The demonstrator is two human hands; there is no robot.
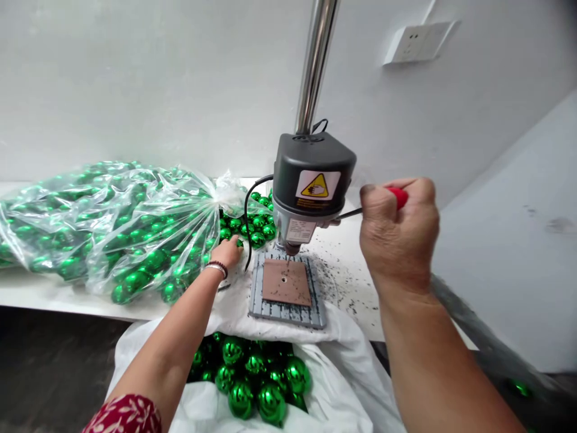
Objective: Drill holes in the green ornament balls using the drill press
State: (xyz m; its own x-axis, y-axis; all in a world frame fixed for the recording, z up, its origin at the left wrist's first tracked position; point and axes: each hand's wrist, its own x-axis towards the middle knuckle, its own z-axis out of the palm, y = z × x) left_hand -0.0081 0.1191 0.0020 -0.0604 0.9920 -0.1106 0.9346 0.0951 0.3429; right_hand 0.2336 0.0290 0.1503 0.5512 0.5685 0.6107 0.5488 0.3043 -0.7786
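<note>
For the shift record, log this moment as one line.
left hand: at green balls; right hand: gripping red knob; drill head: above brown plate

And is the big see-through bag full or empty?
Mostly full, it seems: green balls show through the bag nearly end to end.

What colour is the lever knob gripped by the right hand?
Red: the knob shows best in the head view, partly covered by the right hand.
</note>
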